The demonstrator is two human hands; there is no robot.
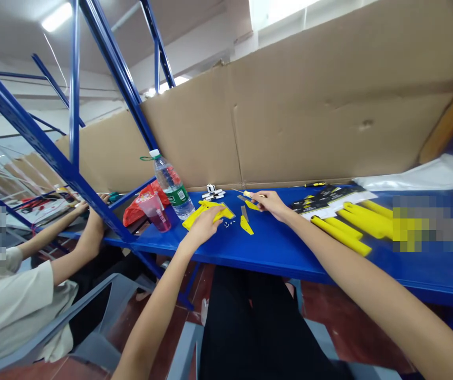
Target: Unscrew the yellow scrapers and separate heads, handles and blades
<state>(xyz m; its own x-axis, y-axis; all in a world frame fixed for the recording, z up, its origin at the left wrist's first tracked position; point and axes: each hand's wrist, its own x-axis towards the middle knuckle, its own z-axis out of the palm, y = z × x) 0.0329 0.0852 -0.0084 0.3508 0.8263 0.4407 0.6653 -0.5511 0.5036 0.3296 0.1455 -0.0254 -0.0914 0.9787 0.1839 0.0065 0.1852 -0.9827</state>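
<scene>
Both bottle [177, 194] and cup [152, 206] hold liquid [162, 222]; right fingers [258, 197] grip tool [247, 193], left fingers [215, 210] unclear.

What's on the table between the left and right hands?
Head view: two yellow pieces, plus scattered bits too tiny to identify, lie between left hand and right hand.

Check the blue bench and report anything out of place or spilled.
Small pale bits lie scattered loose beside the left hand, too small to identify. A cup of red drink stands near the yellow parts, perhaps oddly placed beside work. I see no spill.
</scene>
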